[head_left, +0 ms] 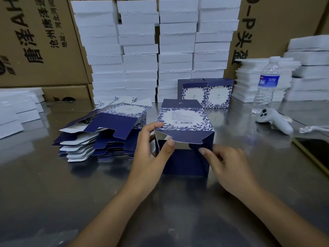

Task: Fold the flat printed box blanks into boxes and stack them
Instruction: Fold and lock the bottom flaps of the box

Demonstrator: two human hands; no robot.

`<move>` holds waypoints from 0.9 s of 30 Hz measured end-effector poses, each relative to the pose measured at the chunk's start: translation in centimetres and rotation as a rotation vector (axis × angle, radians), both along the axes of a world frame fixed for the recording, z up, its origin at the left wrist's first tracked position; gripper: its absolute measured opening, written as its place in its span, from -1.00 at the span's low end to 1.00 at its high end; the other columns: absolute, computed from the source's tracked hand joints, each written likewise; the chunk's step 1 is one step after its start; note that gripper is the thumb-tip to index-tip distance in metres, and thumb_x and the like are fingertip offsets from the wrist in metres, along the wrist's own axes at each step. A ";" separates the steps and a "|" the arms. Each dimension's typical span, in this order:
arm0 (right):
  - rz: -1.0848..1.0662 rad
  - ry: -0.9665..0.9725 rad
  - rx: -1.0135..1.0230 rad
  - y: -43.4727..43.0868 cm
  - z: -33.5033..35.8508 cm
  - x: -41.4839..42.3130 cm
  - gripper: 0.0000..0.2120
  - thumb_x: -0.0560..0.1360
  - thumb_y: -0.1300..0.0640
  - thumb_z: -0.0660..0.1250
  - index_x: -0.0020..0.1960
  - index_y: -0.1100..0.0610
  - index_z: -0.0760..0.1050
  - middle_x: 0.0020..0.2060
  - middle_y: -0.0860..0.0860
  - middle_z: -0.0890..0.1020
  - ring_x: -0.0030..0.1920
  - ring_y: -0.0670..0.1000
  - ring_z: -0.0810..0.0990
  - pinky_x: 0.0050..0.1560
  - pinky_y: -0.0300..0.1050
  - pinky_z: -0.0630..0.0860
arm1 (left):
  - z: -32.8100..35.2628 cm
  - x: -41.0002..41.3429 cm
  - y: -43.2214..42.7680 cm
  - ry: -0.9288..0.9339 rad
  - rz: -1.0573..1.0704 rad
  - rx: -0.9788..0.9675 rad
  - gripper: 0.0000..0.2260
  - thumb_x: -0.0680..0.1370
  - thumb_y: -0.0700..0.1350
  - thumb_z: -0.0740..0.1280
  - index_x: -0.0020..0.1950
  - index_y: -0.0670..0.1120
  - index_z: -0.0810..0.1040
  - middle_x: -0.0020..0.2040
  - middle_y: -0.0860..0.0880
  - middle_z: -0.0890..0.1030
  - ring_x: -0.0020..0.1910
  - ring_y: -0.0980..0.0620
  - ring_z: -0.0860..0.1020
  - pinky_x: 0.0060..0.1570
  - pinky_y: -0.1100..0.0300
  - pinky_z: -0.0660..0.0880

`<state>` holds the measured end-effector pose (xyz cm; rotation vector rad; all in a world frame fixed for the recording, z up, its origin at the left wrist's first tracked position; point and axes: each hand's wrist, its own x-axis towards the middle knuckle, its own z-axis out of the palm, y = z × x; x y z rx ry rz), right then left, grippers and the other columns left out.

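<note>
Left hand (151, 152) pinches the open left edge of the half-folded box (185, 120), lying on the table (71, 184) beside the flat blanks (106, 132), right hand (229, 166) pinches a side flap (194, 146) (nothing tucked yet), so a skewed push could crease it.

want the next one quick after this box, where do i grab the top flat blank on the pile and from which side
Probably its near edge: the dark blue notched flaps of the top blank jut toward you, slightly past the pile, so fingers can slip under. Come from the front with the left hand, nearest once it frees the half-folded box.
</note>
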<state>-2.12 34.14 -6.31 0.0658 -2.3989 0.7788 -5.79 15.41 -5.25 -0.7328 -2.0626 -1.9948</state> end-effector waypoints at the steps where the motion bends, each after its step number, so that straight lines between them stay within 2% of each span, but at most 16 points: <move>1: 0.001 -0.001 -0.004 0.0 0.0 0.0 -0.53 0.53 0.02 0.29 -0.46 0.07 0.17 -0.61 -0.05 0.21 -0.52 -0.05 0.19 -0.44 -0.14 0.11 | 0.0 0.0 0.0 0.001 0.001 -0.002 -0.60 0.38 0.27 0.32 0.18 0.25 0.38 0.23 0.13 0.49 0.24 0.17 0.47 0.13 0.34 0.44; 3: 0.005 -0.018 0.002 0.1 -0.1 -0.1 -0.54 0.53 0.00 0.28 -0.45 0.09 0.18 -0.60 -0.05 0.22 -0.51 -0.05 0.20 -0.44 -0.14 0.11 | 0.0 0.0 0.0 0.001 0.003 -0.006 -0.57 0.37 0.27 0.31 0.19 0.23 0.38 0.24 0.12 0.48 0.25 0.16 0.46 0.14 0.36 0.44; 7: 0.002 -0.149 0.056 0.4 -0.6 -0.2 -0.57 0.54 -0.10 0.22 -0.39 0.14 0.28 -0.53 -0.03 0.35 -0.43 0.05 0.36 -0.35 -0.01 0.30 | 0.0 0.0 -0.1 -0.009 0.009 -0.006 -0.61 0.40 0.22 0.29 0.20 0.23 0.38 0.27 0.10 0.46 0.25 0.16 0.46 0.22 0.18 0.44; 10: 0.023 -0.123 0.057 0.5 -0.9 -0.3 -0.57 0.55 -0.01 0.24 -0.43 0.08 0.24 -0.59 -0.05 0.30 -0.50 -0.05 0.30 -0.42 -0.19 0.20 | 0.1 0.1 0.0 -0.008 0.002 -0.007 -0.61 0.41 0.19 0.27 0.21 0.21 0.37 0.25 0.11 0.48 0.19 0.23 0.49 0.14 0.34 0.43; 12: 0.033 -0.103 0.042 0.5 -0.8 -0.4 -0.54 0.55 0.04 0.28 -0.47 0.05 0.20 -0.63 -0.06 0.26 -0.54 -0.07 0.29 -0.44 -0.22 0.20 | 0.1 0.1 0.0 -0.010 -0.003 0.007 -0.59 0.40 0.22 0.27 0.22 0.20 0.37 0.23 0.12 0.49 0.14 0.28 0.51 0.06 0.43 0.42; 15: 0.028 -0.140 0.037 0.7 -0.8 -0.5 -0.55 0.53 0.00 0.29 -0.46 0.09 0.22 -0.60 -0.04 0.29 -0.52 -0.06 0.27 -0.44 -0.18 0.15 | 0.1 0.1 0.0 -0.019 -0.001 0.004 -0.60 0.39 0.24 0.26 0.21 0.23 0.37 0.21 0.17 0.50 0.17 0.27 0.50 0.13 0.32 0.46; 19: 0.018 -0.243 0.074 1.0 -1.0 -0.4 -0.58 0.53 -0.08 0.25 -0.41 0.09 0.27 -0.51 -0.04 0.39 -0.42 -0.01 0.39 -0.35 -0.07 0.29 | 0.2 0.1 -0.1 -0.027 0.005 -0.005 -0.60 0.39 0.24 0.26 0.21 0.24 0.37 0.20 0.18 0.50 0.17 0.26 0.50 0.13 0.26 0.46; 22: 0.031 -0.251 0.102 1.1 -1.1 -0.4 -0.59 0.56 -0.03 0.24 -0.41 0.09 0.27 -0.54 -0.05 0.35 -0.47 -0.07 0.34 -0.40 -0.20 0.26 | 0.1 0.1 -0.1 -0.030 0.001 -0.017 -0.59 0.40 0.23 0.27 0.22 0.23 0.37 0.21 0.15 0.51 0.19 0.21 0.50 0.16 0.24 0.44; 27: 0.038 -0.234 0.085 1.0 -1.0 -0.4 -0.59 0.54 -0.01 0.27 -0.41 0.11 0.29 -0.55 -0.06 0.34 -0.49 -0.08 0.33 -0.41 -0.23 0.25 | 0.1 0.0 -0.1 -0.032 0.003 -0.018 -0.60 0.41 0.26 0.28 0.22 0.25 0.37 0.19 0.21 0.51 0.21 0.24 0.48 0.12 0.31 0.43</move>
